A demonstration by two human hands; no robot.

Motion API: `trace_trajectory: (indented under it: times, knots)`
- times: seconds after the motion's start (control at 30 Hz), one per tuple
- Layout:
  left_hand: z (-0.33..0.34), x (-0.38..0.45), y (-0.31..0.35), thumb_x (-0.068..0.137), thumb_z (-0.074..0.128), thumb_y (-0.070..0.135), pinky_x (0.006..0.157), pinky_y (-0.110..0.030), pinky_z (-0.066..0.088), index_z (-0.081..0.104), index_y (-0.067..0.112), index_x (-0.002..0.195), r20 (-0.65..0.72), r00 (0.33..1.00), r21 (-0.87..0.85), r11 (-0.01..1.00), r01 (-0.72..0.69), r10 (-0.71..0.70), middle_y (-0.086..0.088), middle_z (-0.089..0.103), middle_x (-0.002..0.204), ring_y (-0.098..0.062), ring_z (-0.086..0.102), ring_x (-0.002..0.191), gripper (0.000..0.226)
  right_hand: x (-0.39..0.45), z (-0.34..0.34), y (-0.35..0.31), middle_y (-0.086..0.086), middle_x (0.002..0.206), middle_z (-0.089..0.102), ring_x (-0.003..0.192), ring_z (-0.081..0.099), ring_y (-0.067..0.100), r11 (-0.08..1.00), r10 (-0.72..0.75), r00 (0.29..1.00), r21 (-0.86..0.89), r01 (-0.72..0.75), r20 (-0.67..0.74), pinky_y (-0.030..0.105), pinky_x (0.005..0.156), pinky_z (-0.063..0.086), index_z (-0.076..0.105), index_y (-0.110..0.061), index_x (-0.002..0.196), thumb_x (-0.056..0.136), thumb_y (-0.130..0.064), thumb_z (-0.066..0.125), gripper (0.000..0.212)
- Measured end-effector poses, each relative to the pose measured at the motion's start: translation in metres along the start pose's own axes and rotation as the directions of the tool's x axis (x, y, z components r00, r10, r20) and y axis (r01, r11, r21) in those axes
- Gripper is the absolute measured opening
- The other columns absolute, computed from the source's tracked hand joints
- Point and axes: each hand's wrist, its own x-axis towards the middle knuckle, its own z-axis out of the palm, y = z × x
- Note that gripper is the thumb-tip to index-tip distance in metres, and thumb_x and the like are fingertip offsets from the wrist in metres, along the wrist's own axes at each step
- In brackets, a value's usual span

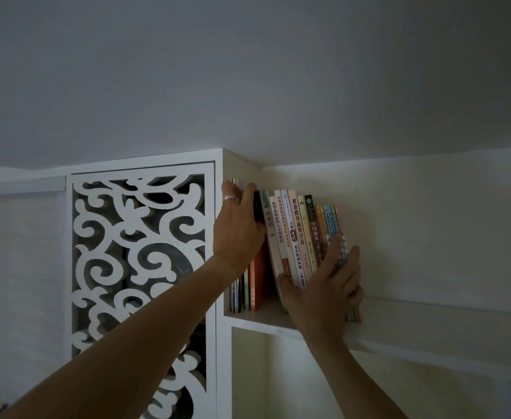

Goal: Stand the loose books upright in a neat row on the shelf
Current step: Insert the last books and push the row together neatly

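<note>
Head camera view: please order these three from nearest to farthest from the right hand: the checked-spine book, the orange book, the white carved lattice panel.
1. The checked-spine book, at the row's right end, under the right hand.
2. The orange book, left of a gap, below the left hand.
3. The white carved lattice panel, far left.

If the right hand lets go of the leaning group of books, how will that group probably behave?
The leaning books would probably tip further left, since a gap separates their feet from the upright books. The thin ones on the right may flop or slide; they look slim and soft-covered. The right hand seems to be bracing them.
</note>
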Motion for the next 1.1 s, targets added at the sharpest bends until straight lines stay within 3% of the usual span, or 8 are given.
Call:
trace_trajectory:
  times: [0.23,0.43,0.67,0.77,0.83,0.9,0.97,1.1]
  knots:
    - [-0.008,-0.029,0.014,0.098,0.059,0.021,0.065,-0.019,0.058,0.035,0.020,0.138,-0.137,0.986,-0.328,0.943,0.048,-0.098,0.003,0.059,0.120,-0.003,0.065,0.085,0.047,0.000,0.001,0.002,0.022,0.164,0.008,0.147,0.020,0.044,1.000,-0.007,1.000,-0.002,0.007,-0.008,0.063,0.113,0.025,-0.002,-0.022,0.163,0.064,-0.066,0.077,0.134]
    - [0.008,-0.059,-0.002,0.102,0.060,0.027,0.079,-0.024,0.053,0.055,0.015,0.124,0.081,0.958,-0.035,0.960,0.279,-0.275,-0.003,0.070,0.108,-0.020,0.072,0.093,0.025,0.000,0.000,0.002,0.023,0.164,0.009,0.147,0.019,0.044,1.000,-0.013,1.000,-0.010,0.013,-0.008,0.063,0.112,0.026,-0.001,-0.021,0.163,0.064,-0.068,0.076,0.133]
    - [-0.027,-0.064,0.014,0.091,0.047,0.044,0.068,-0.031,0.061,0.060,0.024,0.098,0.055,0.960,-0.339,0.899,0.277,-0.274,0.007,0.067,0.077,-0.012,0.069,0.067,0.025,0.000,-0.001,0.003,0.024,0.163,0.013,0.146,0.023,0.046,0.999,-0.024,1.000,-0.036,0.024,-0.009,0.063,0.112,0.028,0.003,-0.018,0.163,0.067,-0.074,0.071,0.131]
    - [-0.036,-0.067,0.020,0.104,0.049,0.029,0.066,-0.027,0.061,0.049,0.024,0.124,0.187,0.940,-0.408,0.848,0.339,-0.286,0.003,0.070,0.085,-0.018,0.074,0.073,0.020,-0.002,-0.002,0.004,0.025,0.163,0.014,0.145,0.025,0.047,0.999,-0.028,1.000,-0.039,0.027,-0.010,0.064,0.112,0.029,0.004,-0.018,0.163,0.066,-0.076,0.071,0.131]
    - [-0.046,-0.072,0.024,0.109,0.046,0.026,0.067,-0.021,0.061,0.014,0.034,0.154,0.171,0.963,-0.459,0.847,0.267,-0.211,0.006,0.070,0.093,-0.013,0.075,0.077,0.056,-0.002,-0.003,0.004,0.025,0.163,0.014,0.145,0.025,0.048,0.999,-0.029,1.000,-0.039,0.029,-0.001,0.065,0.112,0.030,0.003,-0.019,0.163,0.065,-0.075,0.074,0.133]
    - [-0.056,-0.076,0.020,0.111,0.043,0.028,0.075,-0.021,0.062,-0.007,0.050,0.155,0.146,0.989,-0.507,0.858,0.085,-0.011,0.006,0.069,0.110,-0.006,0.074,0.087,0.070,-0.002,-0.004,0.005,0.024,0.164,0.012,0.146,0.023,0.048,0.999,-0.026,0.999,-0.034,0.027,0.020,0.066,0.113,0.029,0.001,-0.021,0.163,0.064,-0.074,0.074,0.134]
    - [-0.067,-0.077,0.016,0.112,0.033,0.031,0.086,-0.023,0.061,0.008,0.048,0.159,0.212,0.963,-0.490,0.871,-0.040,0.164,0.001,0.061,0.130,-0.004,0.069,0.104,0.057,-0.003,-0.004,0.004,0.025,0.164,0.012,0.146,0.024,0.048,0.999,-0.025,0.999,-0.043,0.026,0.027,0.066,0.112,0.031,0.002,-0.021,0.163,0.065,-0.077,0.072,0.133]
    - [-0.087,-0.070,0.006,0.099,0.030,0.033,0.075,-0.013,0.050,0.045,0.018,0.150,0.304,0.883,-0.366,0.900,-0.238,0.357,0.002,0.057,0.103,-0.003,0.060,0.085,0.055,-0.004,-0.005,0.004,0.026,0.163,0.015,0.145,0.026,0.048,0.998,-0.028,0.999,-0.051,0.029,0.027,0.065,0.111,0.032,0.005,-0.020,0.163,0.066,-0.081,0.064,0.129]
